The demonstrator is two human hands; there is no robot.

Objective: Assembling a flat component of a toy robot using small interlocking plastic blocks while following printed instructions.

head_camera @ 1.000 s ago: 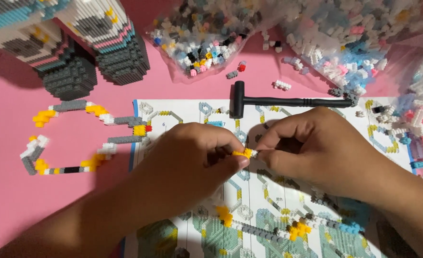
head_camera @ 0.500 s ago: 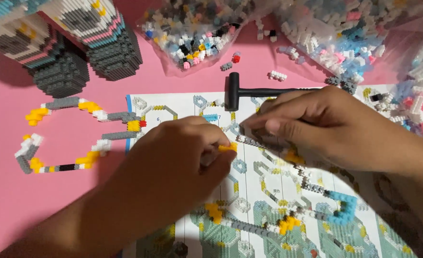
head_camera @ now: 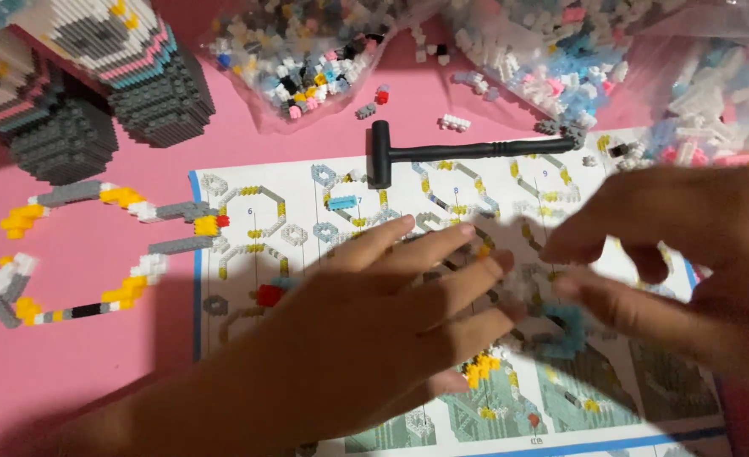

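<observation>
Both hands hover low over the instruction sheet (head_camera: 307, 182), which lies flat on the pink table (head_camera: 95, 372). Left hand (head_camera: 374, 313) is spread palm-down, fingers extended and loosely apart, nothing visibly gripped. Right hand (head_camera: 688, 254) is motion-blurred, fingers reaching leftward and partly curled; whether it pinches a piece I cannot tell. Between the fingertips, on the sheet, lies a small grey-and-blue brick segment (head_camera: 561, 326), blurred, with yellow bricks (head_camera: 479, 369) just below. Step in hand looks like placing or adjusting that segment against the printed diagram. Next move probably calls for a fine pinch and steady alignment. A black mallet (head_camera: 442, 152) rests at the sheet's top edge; a curved brick chain (head_camera: 87, 254) lies to the left.
</observation>
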